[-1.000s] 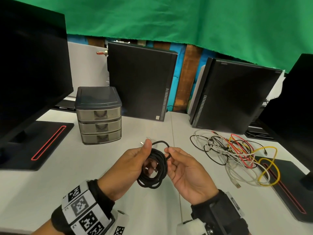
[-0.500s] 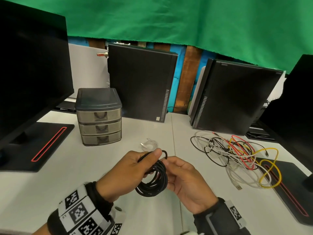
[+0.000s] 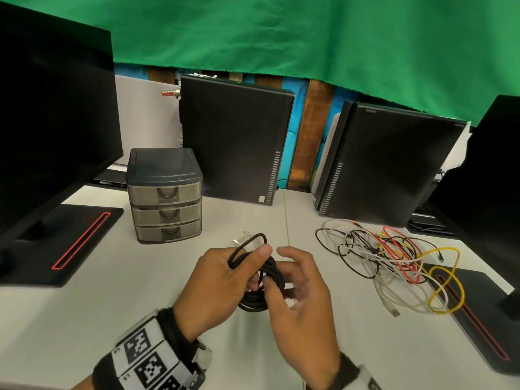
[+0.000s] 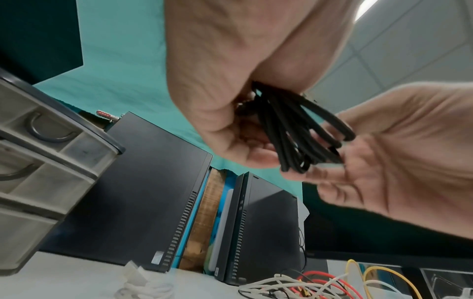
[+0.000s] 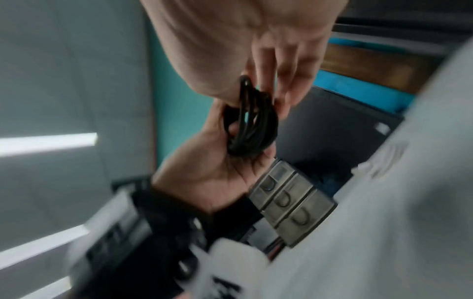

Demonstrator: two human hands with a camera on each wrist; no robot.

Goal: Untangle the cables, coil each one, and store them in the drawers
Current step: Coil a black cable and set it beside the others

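My left hand grips the black cable coil at frame centre; my right hand pinches its side. Keep loops pinched together while tucking the end.

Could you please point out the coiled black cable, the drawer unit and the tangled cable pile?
coiled black cable [image 3: 254, 298], head view, lower loops.
drawer unit [image 3: 166, 213], head view, middle drawer front.
tangled cable pile [image 3: 394, 260], head view, centre.

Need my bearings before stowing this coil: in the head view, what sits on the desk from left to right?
Left monitor stand → drawer unit → black coil held in both hands → tangled cable pile → right monitor stand.
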